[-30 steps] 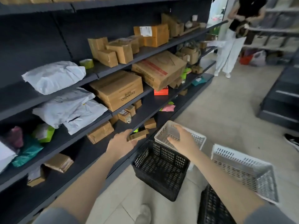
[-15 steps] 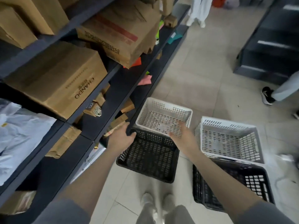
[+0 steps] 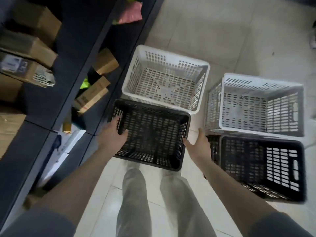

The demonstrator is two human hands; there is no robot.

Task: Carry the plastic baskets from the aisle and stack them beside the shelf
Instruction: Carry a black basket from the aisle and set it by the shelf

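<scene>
A black plastic basket (image 3: 152,109) sits low over the tiled floor in front of my legs, close to the dark shelf (image 3: 89,53). My left hand (image 3: 112,132) grips its left wall, with the fingers hooked over the rim. My right hand (image 3: 196,144) is spread flat beside its right wall, and only the thumb touches that wall. A white basket (image 3: 171,56) stands just beyond it, touching its far rim. To the right, a second white basket (image 3: 261,81) stands behind a second black basket (image 3: 263,141).
The shelf unit runs along the left and holds cardboard boxes (image 3: 104,62), a white parcel (image 3: 63,147) and a pink packet (image 3: 131,12). My grey trouser legs (image 3: 135,194) stand right behind the basket. Bare tiled floor (image 3: 222,31) extends beyond the baskets.
My view has tipped down from the shelves to the floor. The black basket has come lower and nearer my legs. My right hand has left its rim and now lies beside the right wall.
</scene>
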